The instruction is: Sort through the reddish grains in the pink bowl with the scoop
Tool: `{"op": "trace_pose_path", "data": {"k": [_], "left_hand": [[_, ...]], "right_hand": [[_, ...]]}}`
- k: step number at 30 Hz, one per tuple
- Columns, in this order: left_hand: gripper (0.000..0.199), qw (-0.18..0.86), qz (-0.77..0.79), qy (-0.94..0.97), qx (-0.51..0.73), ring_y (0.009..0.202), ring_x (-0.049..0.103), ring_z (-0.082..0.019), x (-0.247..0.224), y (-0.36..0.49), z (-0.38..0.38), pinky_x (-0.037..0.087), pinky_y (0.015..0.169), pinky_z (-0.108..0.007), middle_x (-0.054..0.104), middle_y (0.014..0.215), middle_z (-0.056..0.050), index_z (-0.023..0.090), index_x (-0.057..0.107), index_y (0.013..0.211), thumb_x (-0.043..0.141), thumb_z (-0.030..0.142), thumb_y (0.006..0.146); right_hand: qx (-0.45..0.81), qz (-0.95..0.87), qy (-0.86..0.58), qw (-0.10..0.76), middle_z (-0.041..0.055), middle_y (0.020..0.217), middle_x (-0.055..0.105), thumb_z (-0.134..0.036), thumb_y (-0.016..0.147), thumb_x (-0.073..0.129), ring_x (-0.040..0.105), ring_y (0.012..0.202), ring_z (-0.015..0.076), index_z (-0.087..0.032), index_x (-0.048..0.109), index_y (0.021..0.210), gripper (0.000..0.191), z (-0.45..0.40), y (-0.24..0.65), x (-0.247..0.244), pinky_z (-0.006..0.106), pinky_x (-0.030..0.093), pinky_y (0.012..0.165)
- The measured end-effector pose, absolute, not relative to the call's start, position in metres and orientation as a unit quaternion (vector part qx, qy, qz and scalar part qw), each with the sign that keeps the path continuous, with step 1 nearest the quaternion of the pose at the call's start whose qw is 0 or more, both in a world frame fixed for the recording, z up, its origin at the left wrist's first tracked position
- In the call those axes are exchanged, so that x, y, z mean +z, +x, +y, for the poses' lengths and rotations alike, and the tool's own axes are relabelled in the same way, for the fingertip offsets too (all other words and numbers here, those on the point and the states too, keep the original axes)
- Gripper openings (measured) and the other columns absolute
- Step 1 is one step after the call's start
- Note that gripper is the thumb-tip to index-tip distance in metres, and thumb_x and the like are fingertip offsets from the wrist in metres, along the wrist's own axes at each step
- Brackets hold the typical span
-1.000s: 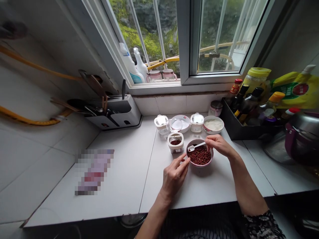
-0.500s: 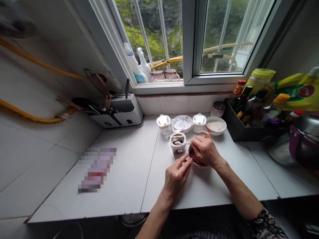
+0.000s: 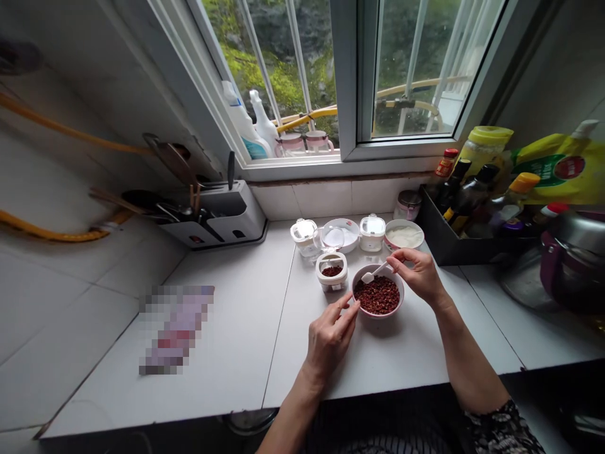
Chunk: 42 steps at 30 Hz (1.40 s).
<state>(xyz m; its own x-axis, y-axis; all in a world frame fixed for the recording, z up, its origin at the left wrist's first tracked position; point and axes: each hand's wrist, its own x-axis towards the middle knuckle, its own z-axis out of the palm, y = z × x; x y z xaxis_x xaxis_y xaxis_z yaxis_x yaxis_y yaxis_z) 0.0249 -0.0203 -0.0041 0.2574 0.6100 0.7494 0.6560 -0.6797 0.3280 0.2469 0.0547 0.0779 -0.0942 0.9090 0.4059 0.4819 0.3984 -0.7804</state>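
Along counter's front edge, nearest: R hand (image 3: pixel 418 275), thumb & fingers pinched narrow on white spoon (image 3: pixel 377 272), scoop end over pink-rimmed bowl (image 3: pixel 378 316); contact w/ contents hard to make out. Bowl holds dried red-brown grains (image 3: pixel 377 296), prob. Sichuan peppercorns, and sits on white counter (image 3: pixel 401 359), btwn both hands. L hand (image 3: pixel 329 343): fingers half-spread, nothing held, tips at bowl's L rim; touching or just beside, can't tell. Patterned sleeve (image 3: pixel 501 429) cut off by frame bottom.

Just L of bowl: small open jar (image 3: pixel 331 284) w/ same-looking grains. Behind it, in a row: lidded jar (image 3: pixel 305 236), clear-lidded dish (image 3: pixel 336 237), lidded jar (image 3: pixel 372 232), bowl of white paste (image 3: pixel 404 237); paste type unclear.

Further R: black tray (image 3: pixel 439 234) of bottles, labels too small to read, bottles partly blocking each other. Pot w/ purple handle (image 3: pixel 574 258) cut off by frame edge. Yellow pouch (image 3: pixel 562 167) behind tray.

Far L: utensil caddy (image 3: pixel 236 217); pixelated packet (image 3: pixel 177 329), unreadable. Back: spray bottles (image 3: pixel 243 120) on windowsill, pink mugs (image 3: pixel 305 144) beside them.
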Motion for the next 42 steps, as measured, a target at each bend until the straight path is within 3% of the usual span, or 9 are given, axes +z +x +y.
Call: {"op": "trace_pose_path", "data": {"k": [8,12,24,33,42], "left_hand": [[0.033,0.03,-0.405,-0.794,-0.453,0.099,0.071,-0.02,-0.003,0.025,-0.021,0.061,0.082,-0.03,0.069,0.121,-0.013,0.022,0.065,0.124,0.054,0.011,0.095],[0.033,0.033,-0.404,-0.794,-0.453,0.099,0.071,-0.02,-0.002,0.025,-0.021,0.061,0.083,-0.03,0.069,0.122,-0.012,0.023,0.065,0.124,0.054,0.011,0.095],[0.032,0.031,-0.406,-0.792,-0.455,0.098,0.072,-0.019,-0.005,0.024,-0.02,0.061,0.082,-0.028,0.069,0.121,-0.011,0.023,0.066,0.123,0.054,0.012,0.095],[0.03,0.038,-0.405,-0.791,-0.457,0.099,0.072,-0.019,-0.006,0.024,-0.019,0.061,0.082,-0.029,0.07,0.12,-0.011,0.022,0.066,0.121,0.054,0.013,0.096],[0.027,0.036,-0.404,-0.794,-0.453,0.099,0.071,-0.019,-0.005,0.023,-0.019,0.061,0.083,-0.028,0.07,0.12,-0.012,0.02,0.067,0.118,0.054,0.012,0.096]], "right_hand": [[0.222,-0.785,-0.471,0.336,0.0054,0.066,0.067,-0.034,0.087,0.056,0.056,0.065,0.017,-0.019,0.065,0.067,0.027,0.057,0.248,0.073,0.03,0.042,0.064],[0.244,-0.788,-0.476,0.306,0.0033,0.061,0.063,-0.035,0.088,0.055,0.052,0.061,0.0143,-0.018,0.064,0.064,0.031,0.059,0.247,0.068,0.027,0.039,0.06],[0.311,-0.722,-0.504,0.359,0.0005,0.058,0.058,-0.04,0.084,0.057,0.052,0.056,0.0132,-0.017,0.06,0.063,0.031,0.063,0.25,0.068,0.025,0.04,0.053],[0.3,-0.752,-0.49,0.324,-0.0006,0.056,0.055,-0.037,0.084,0.056,0.045,0.055,0.0106,-0.016,0.063,0.062,0.031,0.062,0.244,0.064,0.024,0.035,0.053],[0.311,-0.723,-0.506,0.352,0.0006,0.056,0.057,-0.039,0.082,0.056,0.05,0.056,0.0126,-0.017,0.06,0.062,0.03,0.065,0.248,0.064,0.025,0.038,0.053]]}}
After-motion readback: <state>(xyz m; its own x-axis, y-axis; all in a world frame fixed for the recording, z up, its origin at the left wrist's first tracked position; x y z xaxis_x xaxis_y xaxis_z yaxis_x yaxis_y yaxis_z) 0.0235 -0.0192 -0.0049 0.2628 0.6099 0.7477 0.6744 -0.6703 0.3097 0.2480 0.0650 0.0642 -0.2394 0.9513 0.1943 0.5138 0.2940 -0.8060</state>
